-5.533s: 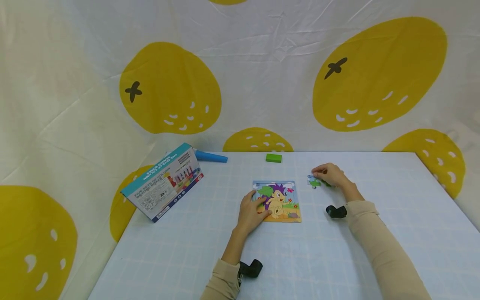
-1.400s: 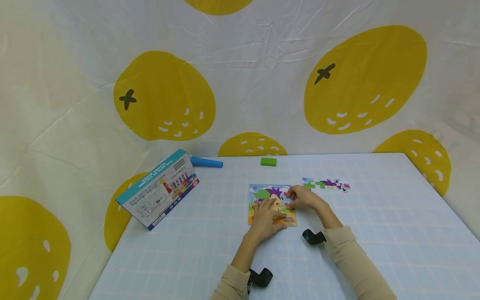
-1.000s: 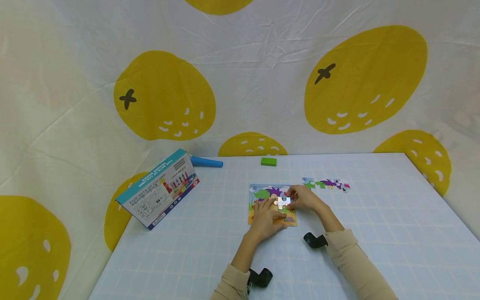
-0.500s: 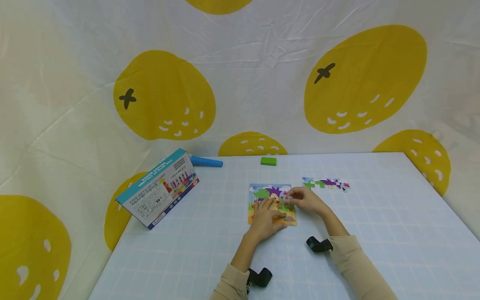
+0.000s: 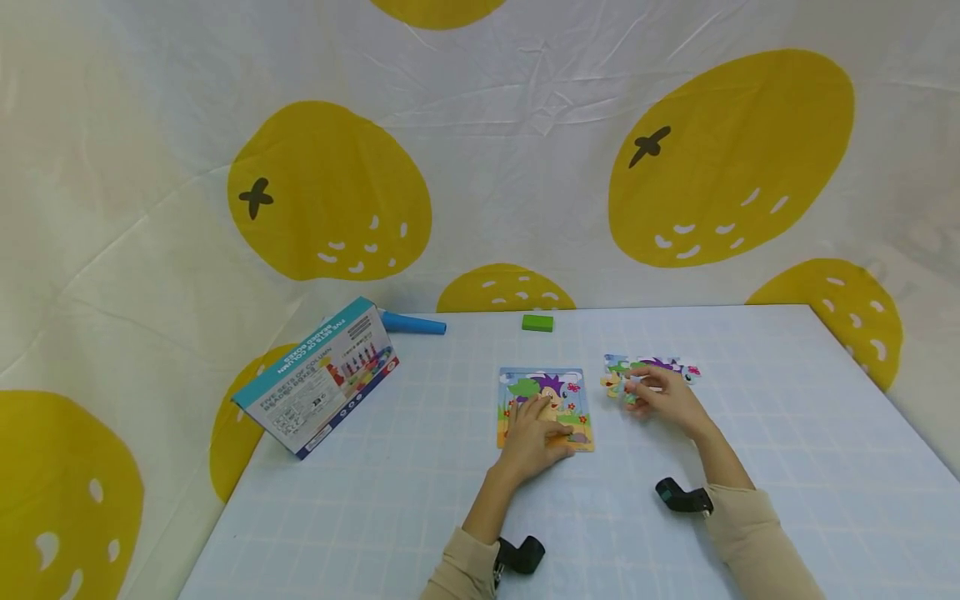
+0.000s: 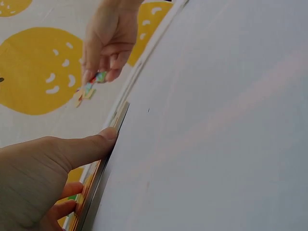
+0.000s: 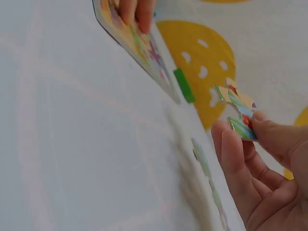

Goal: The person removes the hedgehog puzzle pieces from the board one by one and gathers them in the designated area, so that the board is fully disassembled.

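Loose pieces outstanding beside the puzzle board

Head view: the board lies flat on the table, its hedgehog picture partly covered by the left hand, fingers spread across it. Whether the picture shown is fitted pieces or printed base cannot be told. The right hand pinches a puzzle section near the row of loose pieces, apart from the board.

Left wrist view: the left hand's thumb bears on the board's edge; the section is clear of it.

Right wrist view: the section appears to comprise more than one piece; joined or overlapping, unclear. Judged incomplete: held and loose pieces are all outside the board; exact count uncertain.
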Available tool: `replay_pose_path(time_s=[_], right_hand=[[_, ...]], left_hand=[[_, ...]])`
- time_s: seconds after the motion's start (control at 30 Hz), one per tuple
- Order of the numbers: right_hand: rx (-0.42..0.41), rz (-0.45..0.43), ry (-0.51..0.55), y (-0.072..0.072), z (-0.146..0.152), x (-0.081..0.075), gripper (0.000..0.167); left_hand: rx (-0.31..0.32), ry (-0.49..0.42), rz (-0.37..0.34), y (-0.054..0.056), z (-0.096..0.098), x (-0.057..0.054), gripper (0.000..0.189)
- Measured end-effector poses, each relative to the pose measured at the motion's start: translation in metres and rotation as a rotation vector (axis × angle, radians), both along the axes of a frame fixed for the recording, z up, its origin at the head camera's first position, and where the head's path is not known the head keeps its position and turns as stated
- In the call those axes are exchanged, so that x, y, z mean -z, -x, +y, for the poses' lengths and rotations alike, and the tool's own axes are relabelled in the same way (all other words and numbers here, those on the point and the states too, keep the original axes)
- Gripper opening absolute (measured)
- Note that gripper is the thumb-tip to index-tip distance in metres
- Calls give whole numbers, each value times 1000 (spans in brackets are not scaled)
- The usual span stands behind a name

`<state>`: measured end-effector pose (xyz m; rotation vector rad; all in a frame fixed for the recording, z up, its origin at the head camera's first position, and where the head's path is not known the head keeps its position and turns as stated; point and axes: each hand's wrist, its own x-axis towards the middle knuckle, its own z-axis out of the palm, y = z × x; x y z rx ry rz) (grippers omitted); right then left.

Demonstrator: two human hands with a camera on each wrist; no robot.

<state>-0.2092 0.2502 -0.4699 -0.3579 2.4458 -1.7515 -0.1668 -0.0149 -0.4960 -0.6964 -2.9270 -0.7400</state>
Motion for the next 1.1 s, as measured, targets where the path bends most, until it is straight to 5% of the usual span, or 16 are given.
replay_pose_path(time_s=[0.2,0.47,0.73,1.1], right_hand=[[110,38,-143,-13,47,1,43],[223,-32,-257,-31,89,5,51],[255,-58,-310,-31,97,8,51],[259,36,-611,-25,94,6,52]], left_hand=[[-3,-10,13,0,0,0,30],[-4,8,1,-2,0,-3,30],[-10,-13,6,-2,0,-3,30],[-9,-16,1,-2,1,-1,30]])
